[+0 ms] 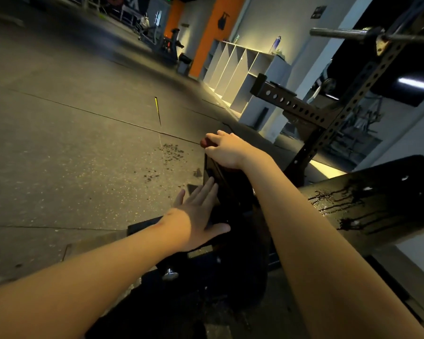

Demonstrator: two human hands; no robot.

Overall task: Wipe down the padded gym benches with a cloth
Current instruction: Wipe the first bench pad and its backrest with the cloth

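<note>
A black padded bench (pixel 382 192) runs across the right side, its pad wet with streaks of liquid. A darker part of the bench (pixel 233 201) lies between my arms. My right hand (pixel 227 151) reaches to the far end of that part and grips a dark red cloth (pixel 205 143), which mostly stays hidden under the fingers. My left hand (pixel 201 216) is lower and nearer, fingers straight, lying flat against the side of the dark bench part and holding nothing.
A black perforated rack upright (pixel 340 113) with a barbell (pixel 340 33) stands behind the bench. White cubby shelves (pixel 240 69) line the wall by an orange pillar (pixel 216 33). The rubber floor (pixel 71 143) stretches left, with dark crumbs (pixel 171 152) near the bench.
</note>
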